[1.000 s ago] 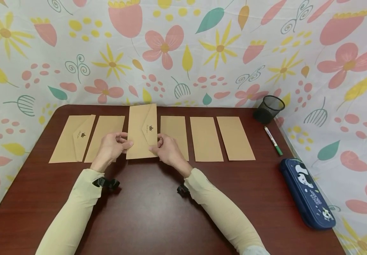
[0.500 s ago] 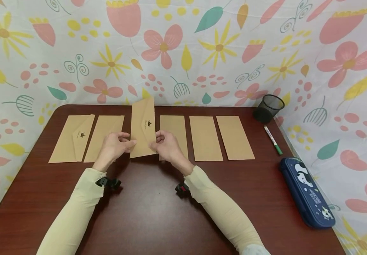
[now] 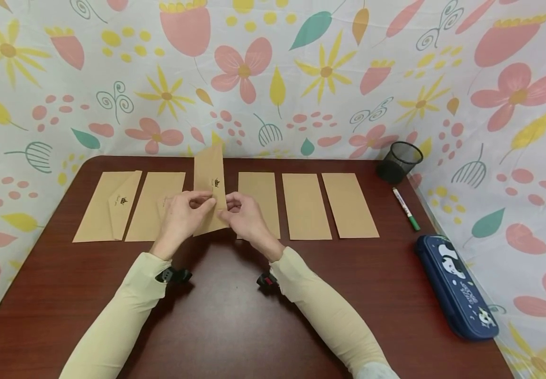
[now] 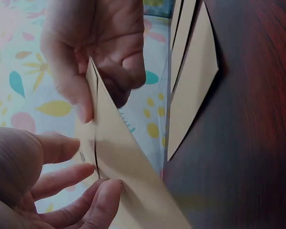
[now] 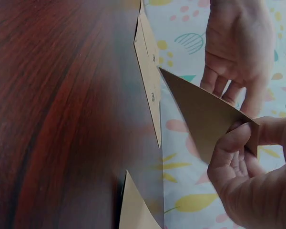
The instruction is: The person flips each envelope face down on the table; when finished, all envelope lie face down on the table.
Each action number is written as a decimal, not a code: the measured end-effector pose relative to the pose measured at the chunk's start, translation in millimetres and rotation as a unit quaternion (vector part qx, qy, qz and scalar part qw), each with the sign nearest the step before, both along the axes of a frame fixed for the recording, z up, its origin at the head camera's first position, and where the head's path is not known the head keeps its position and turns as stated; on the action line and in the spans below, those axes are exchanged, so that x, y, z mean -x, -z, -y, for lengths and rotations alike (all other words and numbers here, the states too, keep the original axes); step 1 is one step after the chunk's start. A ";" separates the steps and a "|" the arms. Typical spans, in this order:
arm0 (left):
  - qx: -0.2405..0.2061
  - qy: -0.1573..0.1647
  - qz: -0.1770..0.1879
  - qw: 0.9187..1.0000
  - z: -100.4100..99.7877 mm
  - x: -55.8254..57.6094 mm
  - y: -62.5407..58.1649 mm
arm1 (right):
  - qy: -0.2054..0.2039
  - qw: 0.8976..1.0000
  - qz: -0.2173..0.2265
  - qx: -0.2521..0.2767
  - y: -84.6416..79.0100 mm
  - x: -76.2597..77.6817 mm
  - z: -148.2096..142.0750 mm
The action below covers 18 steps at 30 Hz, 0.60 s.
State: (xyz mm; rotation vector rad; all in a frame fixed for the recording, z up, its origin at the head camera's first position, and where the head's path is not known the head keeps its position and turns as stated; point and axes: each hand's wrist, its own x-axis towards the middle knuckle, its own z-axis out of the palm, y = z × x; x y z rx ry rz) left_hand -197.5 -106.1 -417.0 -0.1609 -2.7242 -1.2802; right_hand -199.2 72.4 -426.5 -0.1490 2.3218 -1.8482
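A kraft-paper envelope (image 3: 208, 163) with a small black crown print is held tilted up, its far end raised above the table's back edge. My right hand (image 3: 248, 217) pinches its near right edge between thumb and fingers, as the right wrist view shows on the envelope's plain back (image 5: 200, 114). My left hand (image 3: 181, 217) reaches across the front, thumb and fingertips at the flap edge. In the left wrist view, the left fingers (image 4: 62, 181) curl at the flap seam, where a dark narrow gap runs along the envelope (image 4: 128, 157).
More envelopes lie in a row: a flap-up one (image 3: 107, 208) at far left, a partly covered one (image 3: 149, 205) beside it, and several plain-side-up ones (image 3: 306, 206) to the right. A mesh pen cup (image 3: 399, 160), a green-capped marker (image 3: 406, 209) and a navy pencil case (image 3: 457, 287) stand along the right side.
The envelope has tipped up more steeply and turned slightly. My left hand has shifted right, from the envelope's left edge to its flap; the right hand keeps its hold near the right edge.
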 end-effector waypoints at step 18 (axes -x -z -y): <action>-0.069 -0.046 0.028 0.996 2.8 -6.1 -13.5 | -0.084 0.996 -0.030 0.033 -2.1 -1.7 4.2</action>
